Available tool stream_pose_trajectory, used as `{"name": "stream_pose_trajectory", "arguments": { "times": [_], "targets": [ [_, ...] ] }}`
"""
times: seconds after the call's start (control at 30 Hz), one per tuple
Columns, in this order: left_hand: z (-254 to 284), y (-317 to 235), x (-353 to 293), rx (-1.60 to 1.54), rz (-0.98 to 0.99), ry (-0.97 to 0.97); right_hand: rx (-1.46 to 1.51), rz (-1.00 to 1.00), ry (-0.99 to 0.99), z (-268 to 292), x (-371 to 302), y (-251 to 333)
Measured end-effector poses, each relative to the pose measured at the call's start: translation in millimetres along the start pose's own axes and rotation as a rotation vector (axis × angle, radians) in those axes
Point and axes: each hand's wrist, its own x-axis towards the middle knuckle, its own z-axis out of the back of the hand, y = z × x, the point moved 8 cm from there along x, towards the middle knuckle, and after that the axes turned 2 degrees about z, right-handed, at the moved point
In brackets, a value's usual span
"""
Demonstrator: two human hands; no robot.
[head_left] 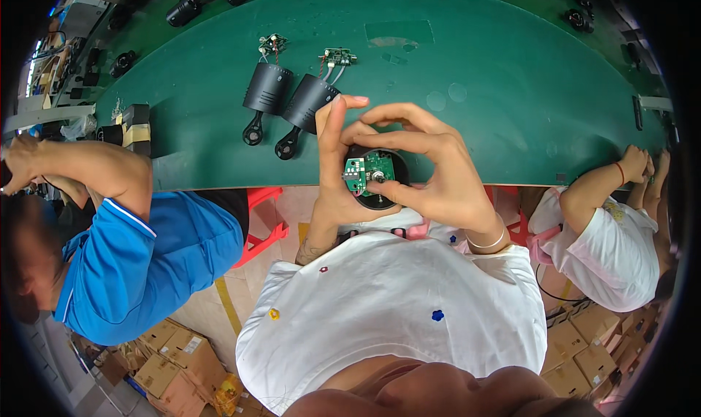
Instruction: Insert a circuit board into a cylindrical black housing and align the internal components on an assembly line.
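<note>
Close to my body, at the table's front edge, a black round housing [398, 170] is turned so its inside faces up. Green circuit boards [379, 163] sit in its opening, a smaller one tilted at the left side. My left hand [337, 187] wraps the housing from the left, its index finger pointing up and away. From the right my right hand [449, 172] curls over it, the thumb tip pressing on the circuit board and the fingers bent over the far rim. Its fingertips are partly hidden behind my left hand.
Two black cylindrical units [268, 88] with ring-ended handles lie beyond my hands on the green table [511, 88], wired boards hanging out. Co-workers sit close on both sides, a blue shirt [168, 249] left and a white shirt [610, 249] right. Cardboard boxes [171, 358] stand behind.
</note>
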Motion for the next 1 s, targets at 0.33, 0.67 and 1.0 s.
{"name": "stream_pose_trajectory", "arguments": {
  "times": [0.33,0.67,1.0],
  "targets": [
    [-2.6,9.5,-4.9,0.265,0.001,0.080,0.038,-0.028,0.145,-6.0,0.7,-14.2],
    [-10.7,7.3,1.8,0.124,0.186,0.099,0.358,0.006,0.220,-3.1,8.4,-32.4],
    [-10.2,5.3,-2.0,0.236,0.302,0.127,0.296,-0.001,0.042,16.2,5.8,-15.9]
  ]
}}
